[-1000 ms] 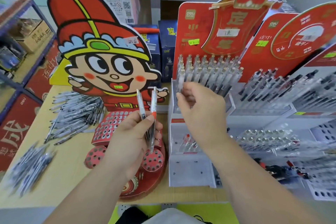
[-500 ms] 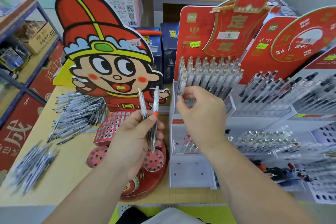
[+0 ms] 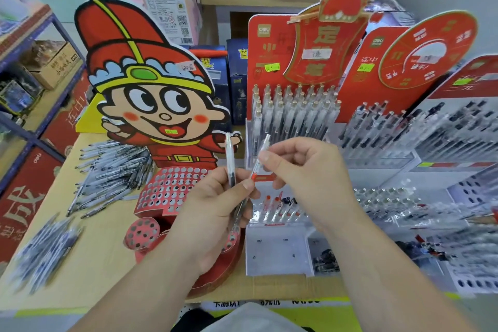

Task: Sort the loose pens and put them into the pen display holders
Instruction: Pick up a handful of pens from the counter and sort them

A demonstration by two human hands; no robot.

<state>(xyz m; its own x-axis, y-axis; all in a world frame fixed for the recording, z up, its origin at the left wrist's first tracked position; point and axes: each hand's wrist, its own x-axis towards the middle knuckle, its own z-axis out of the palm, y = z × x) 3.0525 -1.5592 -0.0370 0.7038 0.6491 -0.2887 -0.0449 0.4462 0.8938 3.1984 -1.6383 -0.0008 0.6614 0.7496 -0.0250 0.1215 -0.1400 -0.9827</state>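
Observation:
My left hand (image 3: 213, 213) grips two clear pens upright in front of the red cartoon-figure holder (image 3: 172, 188): a black-grip pen (image 3: 230, 159) and a red-grip pen (image 3: 257, 163). My right hand (image 3: 304, 170) pinches the upper barrel of the red-grip pen between thumb and forefinger. Behind the hands stands a white tiered display (image 3: 277, 248) whose red backboard fronts rows of gold-tipped pens (image 3: 293, 113); its lower tier holds a few red and dark pens (image 3: 280, 205).
Loose pens lie heaped (image 3: 113, 172) on the wooden tabletop at left, with another blurred pile (image 3: 45, 248) near the front left corner. More filled displays (image 3: 420, 129) crowd the right side. Boxes and blue shelving (image 3: 35, 70) stand behind and left.
My right hand came back down from the gold-tipped pen rows to my left hand and took hold of the red-grip pen, which now tilts to the right.

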